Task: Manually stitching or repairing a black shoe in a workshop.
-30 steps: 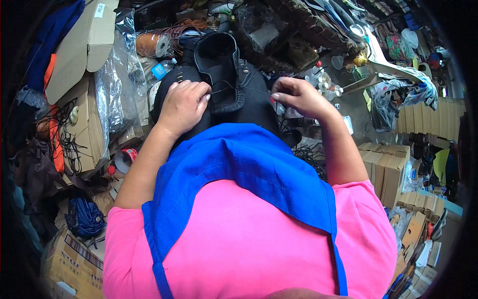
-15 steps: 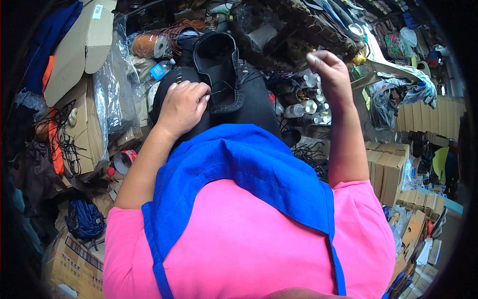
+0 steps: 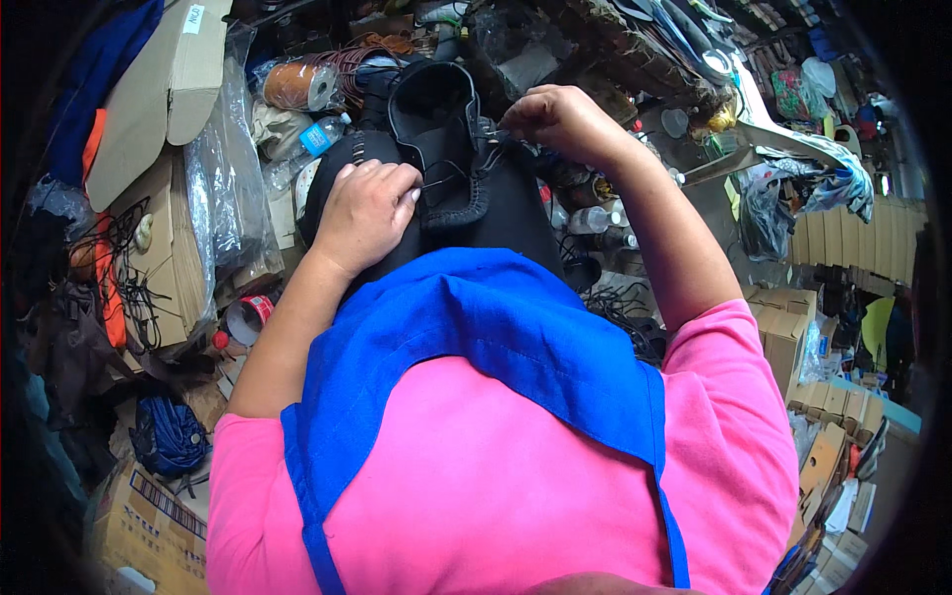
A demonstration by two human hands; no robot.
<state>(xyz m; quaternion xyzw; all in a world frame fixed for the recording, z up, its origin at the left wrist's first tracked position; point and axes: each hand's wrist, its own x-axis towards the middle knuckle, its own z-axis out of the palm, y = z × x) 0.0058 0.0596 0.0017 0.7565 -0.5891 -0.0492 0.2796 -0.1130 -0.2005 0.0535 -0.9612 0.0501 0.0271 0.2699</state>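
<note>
A black shoe with thick stitching along its edge rests on my dark-clad lap. My left hand is closed beside its left side, and a thin dark thread runs from the fingertips toward the shoe's front. To the right of the shoe, my right hand is pinched, its fingertips close to the stitched edge. A small shiny bit shows by those fingertips, too fine to name. Loops of dark thread lie around the shoe's right side.
Plastic bottles lie right of my lap, and a bottle with a blue label lies to the left. An orange spool sits at the far left. Cardboard and clear plastic sheeting stand along the left.
My right hand has come down and left from its raised place on the right to the shoe's right edge. My left hand has stayed put; the shoe has barely shifted.
</note>
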